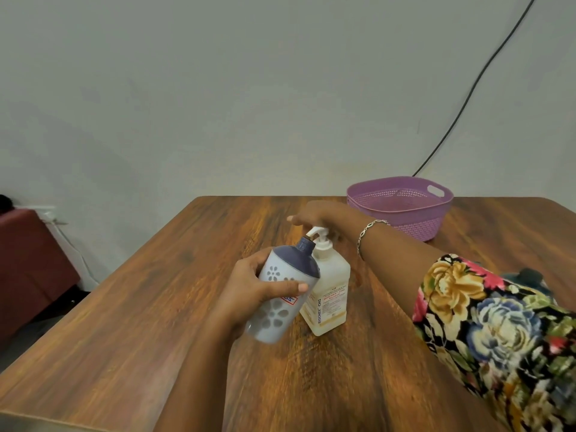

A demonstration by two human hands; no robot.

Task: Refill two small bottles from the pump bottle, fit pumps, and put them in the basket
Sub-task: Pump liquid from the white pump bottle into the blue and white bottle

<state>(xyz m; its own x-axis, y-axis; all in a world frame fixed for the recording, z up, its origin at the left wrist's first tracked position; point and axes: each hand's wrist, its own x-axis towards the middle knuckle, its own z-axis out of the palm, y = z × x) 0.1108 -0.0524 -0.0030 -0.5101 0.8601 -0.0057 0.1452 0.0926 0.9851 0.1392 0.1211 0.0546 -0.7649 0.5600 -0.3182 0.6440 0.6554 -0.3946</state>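
Observation:
My left hand (pixel 258 291) grips a small white bottle (pixel 282 291) with flower cut-outs and a dark blue top, tilted so its open neck sits right under the pump spout. The large clear pump bottle (pixel 327 294) stands upright on the wooden table (pixel 156 307) just behind it. My right hand (pixel 318 215) reaches across and rests flat on the white pump head (pixel 319 233), fingers straight. A purple perforated basket (pixel 402 207) stands at the table's far right; nothing shows inside it. Only one small bottle is in view.
A black cable (pixel 477 85) runs down the wall behind the basket. A dark red piece of furniture (pixel 28 260) stands on the floor left of the table. My floral sleeve (pixel 492 322) fills the lower right.

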